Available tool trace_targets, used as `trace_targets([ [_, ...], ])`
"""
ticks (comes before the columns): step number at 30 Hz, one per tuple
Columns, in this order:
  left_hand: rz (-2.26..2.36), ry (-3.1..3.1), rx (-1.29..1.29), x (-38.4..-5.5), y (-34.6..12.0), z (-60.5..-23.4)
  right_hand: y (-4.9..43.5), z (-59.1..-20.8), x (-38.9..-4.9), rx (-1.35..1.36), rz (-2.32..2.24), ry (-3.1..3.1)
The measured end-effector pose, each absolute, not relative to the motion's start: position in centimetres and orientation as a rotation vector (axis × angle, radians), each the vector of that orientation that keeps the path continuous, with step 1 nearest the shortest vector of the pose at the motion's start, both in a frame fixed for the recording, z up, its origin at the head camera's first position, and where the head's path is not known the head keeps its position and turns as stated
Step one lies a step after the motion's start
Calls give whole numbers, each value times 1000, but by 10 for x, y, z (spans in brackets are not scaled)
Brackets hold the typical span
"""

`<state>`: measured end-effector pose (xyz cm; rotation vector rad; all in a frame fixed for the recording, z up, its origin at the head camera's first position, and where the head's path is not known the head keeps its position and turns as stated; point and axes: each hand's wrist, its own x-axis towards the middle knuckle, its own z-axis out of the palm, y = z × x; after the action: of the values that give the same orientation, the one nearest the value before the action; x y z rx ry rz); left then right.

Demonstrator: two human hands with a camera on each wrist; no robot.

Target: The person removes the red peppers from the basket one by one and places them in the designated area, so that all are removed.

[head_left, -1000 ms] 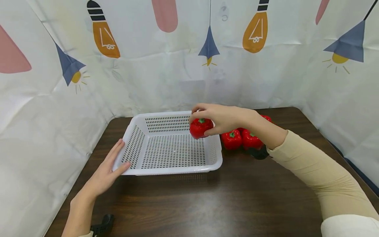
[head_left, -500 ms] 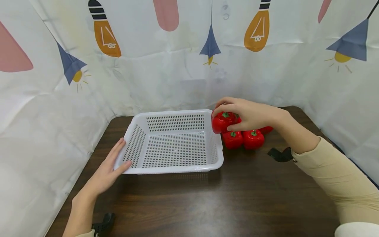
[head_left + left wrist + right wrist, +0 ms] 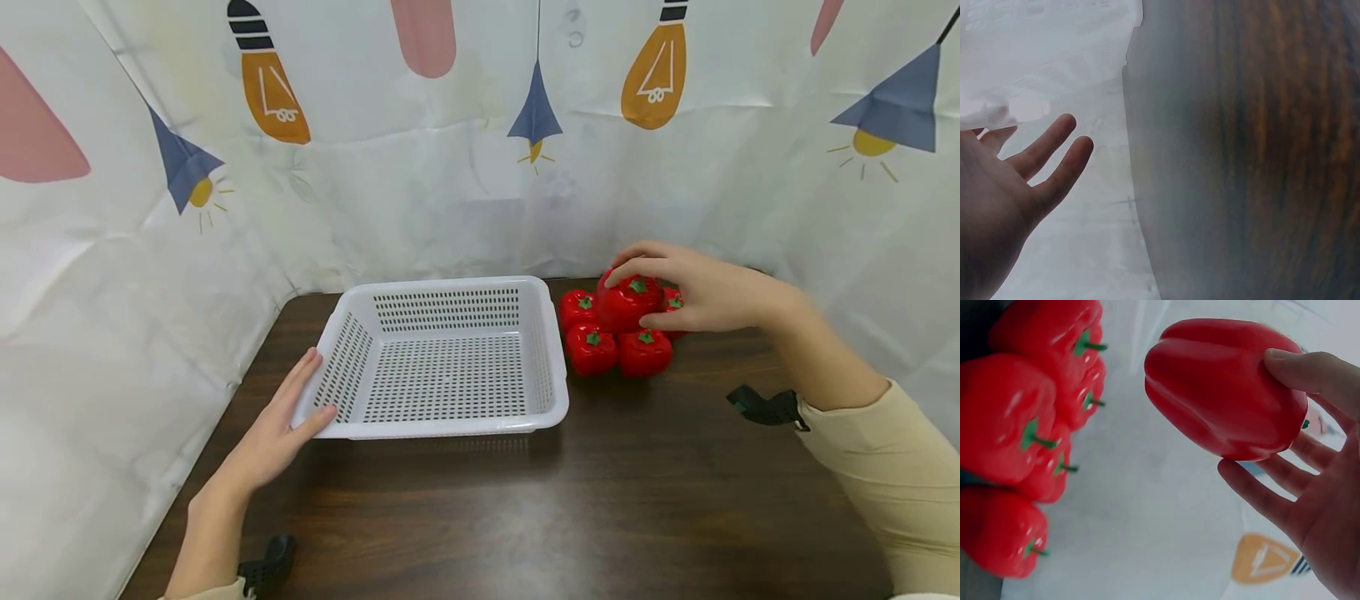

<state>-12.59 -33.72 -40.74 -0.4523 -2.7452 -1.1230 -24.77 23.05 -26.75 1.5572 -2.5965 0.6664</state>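
Note:
My right hand (image 3: 693, 287) holds a red bell pepper (image 3: 624, 310) between thumb and fingers, above a cluster of other red bell peppers. In the right wrist view, the thumb presses the side of this held pepper (image 3: 1222, 387), and its stem end faces the palm. Several peppers with green stems, one of them in front (image 3: 645, 356), sit close together right of a white perforated basket (image 3: 442, 430). My left hand (image 3: 262, 442) rests at the basket's left end with straight fingers along the outside and the thumb on the front corner of the rim. Nothing lies in the basket.
A dark wooden table (image 3: 480, 517) carries everything. Behind it and on both sides hangs a white printed curtain (image 3: 420, 200). A black strap (image 3: 765, 406) hangs at my right wrist, and another black strap (image 3: 268, 567) at my left.
My right hand has moved right with the bell pepper, from over the basket's right side to above the other peppers. The left hand stays at the basket's left end.

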Motion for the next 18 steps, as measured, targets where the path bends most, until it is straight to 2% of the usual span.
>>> trace_targets([
  [18, -1107, -2743, -454, -127, -338, -408, 302, -287, -230, 1288, 643, -2661],
])
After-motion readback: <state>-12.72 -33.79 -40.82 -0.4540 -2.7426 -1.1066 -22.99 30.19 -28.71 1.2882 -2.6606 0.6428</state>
